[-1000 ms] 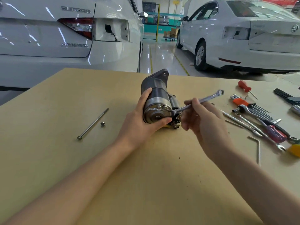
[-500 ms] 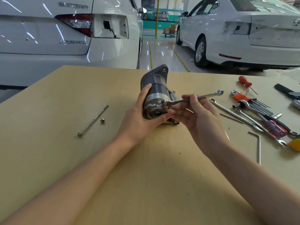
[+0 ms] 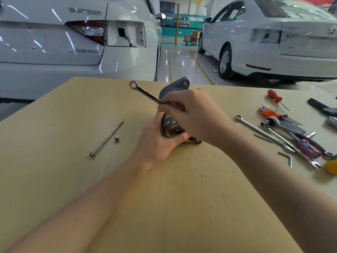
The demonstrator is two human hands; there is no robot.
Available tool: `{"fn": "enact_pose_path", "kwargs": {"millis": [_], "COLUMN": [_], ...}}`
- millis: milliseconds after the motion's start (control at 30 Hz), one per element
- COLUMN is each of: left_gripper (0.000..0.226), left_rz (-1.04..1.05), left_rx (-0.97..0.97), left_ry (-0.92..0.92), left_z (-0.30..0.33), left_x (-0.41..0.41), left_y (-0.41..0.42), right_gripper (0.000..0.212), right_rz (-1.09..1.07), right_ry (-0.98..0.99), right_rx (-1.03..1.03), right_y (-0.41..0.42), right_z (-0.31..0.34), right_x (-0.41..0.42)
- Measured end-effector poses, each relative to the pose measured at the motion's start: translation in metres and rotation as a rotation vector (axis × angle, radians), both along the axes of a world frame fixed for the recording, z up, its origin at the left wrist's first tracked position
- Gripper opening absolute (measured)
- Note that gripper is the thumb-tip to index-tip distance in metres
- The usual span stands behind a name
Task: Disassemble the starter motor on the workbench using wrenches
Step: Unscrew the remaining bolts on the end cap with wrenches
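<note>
The grey starter motor point(image 3: 171, 129) lies on the tan workbench point(image 3: 182, 198) with its round end cap facing me. My left hand point(image 3: 155, 143) grips the motor from the left and below. My right hand point(image 3: 193, 114) reaches over the top of the motor and holds a silver combination wrench point(image 3: 145, 93), whose ring end points up and to the left. The wrench's other end is hidden under my right hand, as is much of the motor body.
A long through bolt point(image 3: 106, 139) and a small nut point(image 3: 116, 138) lie on the bench to the left. At the right lie several wrenches point(image 3: 262, 133), a hex key set point(image 3: 280, 118), screwdrivers point(image 3: 273, 94) and a bent hex key point(image 3: 287, 157). Two white cars stand beyond the bench.
My right hand has swung the wrench over the motor, so its free end went from pointing right to pointing up-left. The hand now covers the motor's top. My left hand keeps its hold.
</note>
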State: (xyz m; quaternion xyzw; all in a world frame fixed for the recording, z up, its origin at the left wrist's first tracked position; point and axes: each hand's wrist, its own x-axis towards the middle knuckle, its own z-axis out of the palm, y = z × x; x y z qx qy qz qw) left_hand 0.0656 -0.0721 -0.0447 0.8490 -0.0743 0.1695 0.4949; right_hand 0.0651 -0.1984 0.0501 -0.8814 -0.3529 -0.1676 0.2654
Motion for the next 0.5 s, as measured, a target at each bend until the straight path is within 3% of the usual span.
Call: {"fn": "enact_pose_path", "kwargs": {"millis": [100, 200, 300, 400, 500], "left_gripper": [0.046, 0.072, 0.09, 0.094, 0.095], "left_rz": [0.004, -0.004, -0.015, -0.032, -0.03], "left_rx": [-0.027, -0.045, -0.059, -0.081, -0.074], "left_ry": [0.018, -0.012, -0.05, -0.047, -0.049], "left_z": [0.0, 0.002, 0.0, 0.0, 0.0], "left_x": [0.0, 0.0, -0.001, -0.001, 0.0], "left_y": [-0.001, -0.003, -0.003, -0.003, -0.002], "right_gripper": [0.017, 0.013, 0.018, 0.023, 0.023], "right_rz": [0.117, 0.302, 0.221, 0.058, 0.023], "right_ry": [-0.051, 0.056, 0.187, 0.498, 0.768], "right_rx": [0.003, 0.316, 0.641, 1.023, 1.244], "right_y": [-0.004, -0.01, -0.022, -0.036, -0.044], "right_z": [0.001, 0.0, -0.008, -0.029, -0.045], "right_x": [-0.013, -0.027, -0.026, -0.023, -0.02]}}
